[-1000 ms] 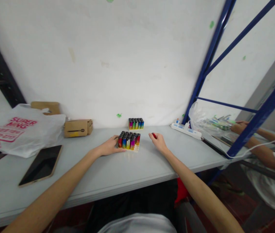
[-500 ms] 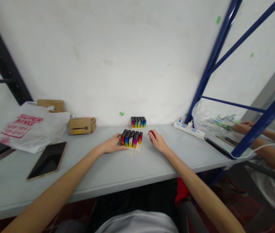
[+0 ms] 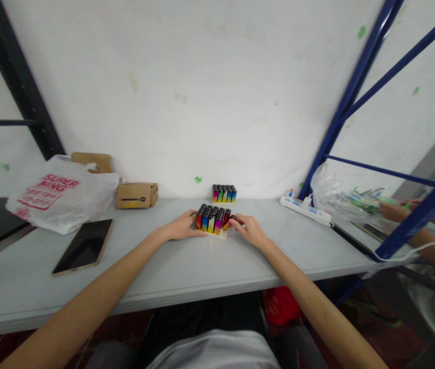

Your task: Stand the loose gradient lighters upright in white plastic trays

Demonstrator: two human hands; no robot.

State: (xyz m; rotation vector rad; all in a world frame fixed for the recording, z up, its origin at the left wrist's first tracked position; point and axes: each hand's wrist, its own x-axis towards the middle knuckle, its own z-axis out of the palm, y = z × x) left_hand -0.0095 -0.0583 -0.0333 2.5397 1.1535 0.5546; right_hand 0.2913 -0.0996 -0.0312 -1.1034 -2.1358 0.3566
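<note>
A block of colourful lighters (image 3: 210,223) with dark tops stands upright in a pale tray (image 3: 223,235) on the table. My left hand (image 3: 181,226) grips the tray's left side, thumb at the front and fingers toward the back. At the right front corner, where part of the tray's bare base shows, my right hand (image 3: 251,230) pinches a single lighter (image 3: 233,217), tilted and mostly hidden by the fingers. Behind, against the wall, stands a second group of lighters (image 3: 224,193) in a similar pale tray.
On the left lie a phone (image 3: 83,247), a white plastic bag (image 3: 61,195) and a small cardboard box (image 3: 137,196). A power strip (image 3: 305,210) sits at the right beside a blue metal frame (image 3: 334,120). Beyond it, another person's arms (image 3: 425,230) reach over clear plastic packaging.
My right hand has moved left with the lighter, from beside the tray to its right front corner. My left hand stays on the tray; the view has shifted slightly.
</note>
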